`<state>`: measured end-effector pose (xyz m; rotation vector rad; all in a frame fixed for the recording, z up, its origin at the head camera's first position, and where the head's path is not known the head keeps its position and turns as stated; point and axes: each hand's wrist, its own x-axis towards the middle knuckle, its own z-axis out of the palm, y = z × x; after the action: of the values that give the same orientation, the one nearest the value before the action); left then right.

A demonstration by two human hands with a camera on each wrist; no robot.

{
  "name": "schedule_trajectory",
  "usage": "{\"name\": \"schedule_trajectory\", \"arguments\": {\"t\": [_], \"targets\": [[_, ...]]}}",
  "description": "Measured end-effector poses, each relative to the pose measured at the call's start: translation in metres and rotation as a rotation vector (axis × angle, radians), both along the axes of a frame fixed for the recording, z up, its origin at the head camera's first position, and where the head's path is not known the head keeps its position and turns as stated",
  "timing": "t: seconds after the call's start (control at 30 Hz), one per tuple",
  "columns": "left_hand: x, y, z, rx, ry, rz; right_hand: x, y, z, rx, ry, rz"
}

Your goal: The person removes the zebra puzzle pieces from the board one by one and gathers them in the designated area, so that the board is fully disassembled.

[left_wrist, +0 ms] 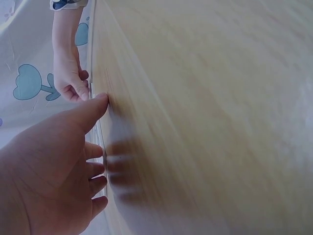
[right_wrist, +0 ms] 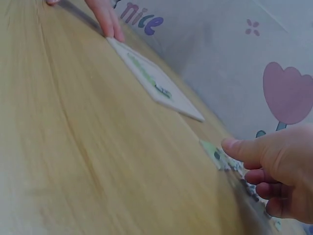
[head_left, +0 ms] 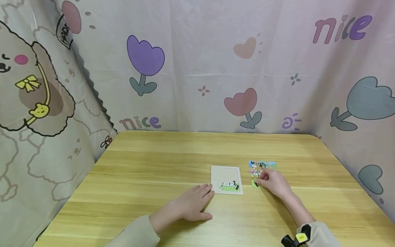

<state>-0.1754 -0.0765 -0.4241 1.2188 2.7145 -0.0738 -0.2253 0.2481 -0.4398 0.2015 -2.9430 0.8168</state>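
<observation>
A white puzzle tray (head_left: 226,173) lies flat on the wooden table (head_left: 154,164), with one zebra piece (head_left: 229,186) set in its lower part. My left hand (head_left: 194,204) rests flat on the table, its fingertips touching the tray's near left corner. Just right of the tray sits a small cluster of loose puzzle pieces (head_left: 262,167). My right hand (head_left: 271,181) is on that cluster with curled fingers, its thumb and fingers pinching a green piece (head_left: 254,184) at the near edge. The right wrist view shows the tray (right_wrist: 156,83), the green piece (right_wrist: 211,148) and my right hand (right_wrist: 274,171).
Pastel cloth printed with tulips and "nice" (head_left: 140,122) hangs as walls behind and on both sides of the table. The tabletop reaches left to its edge (head_left: 92,168) and right to a rounded far corner (head_left: 314,137).
</observation>
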Motion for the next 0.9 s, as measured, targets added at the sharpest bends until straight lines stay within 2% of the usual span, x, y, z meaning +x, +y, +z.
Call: {"name": "schedule_trajectory", "arguments": {"t": [0.2,0.43,0.7,0.9], "targets": [[0.000,0.000,0.000,0.010,0.003,-0.005,0.000,-0.009,0.007,-0.035,0.032,0.018],[-0.001,-0.001,-0.002,0.015,0.013,-0.006,-0.004,-0.031,0.007,-0.165,0.038,0.129],[-0.001,0.001,-0.001,0.017,0.002,-0.010,-0.007,-0.064,0.008,-0.288,-0.087,0.260],[-0.002,0.001,0.000,0.019,-0.015,-0.006,-0.006,-0.080,0.003,-0.270,-0.112,0.386]]}}
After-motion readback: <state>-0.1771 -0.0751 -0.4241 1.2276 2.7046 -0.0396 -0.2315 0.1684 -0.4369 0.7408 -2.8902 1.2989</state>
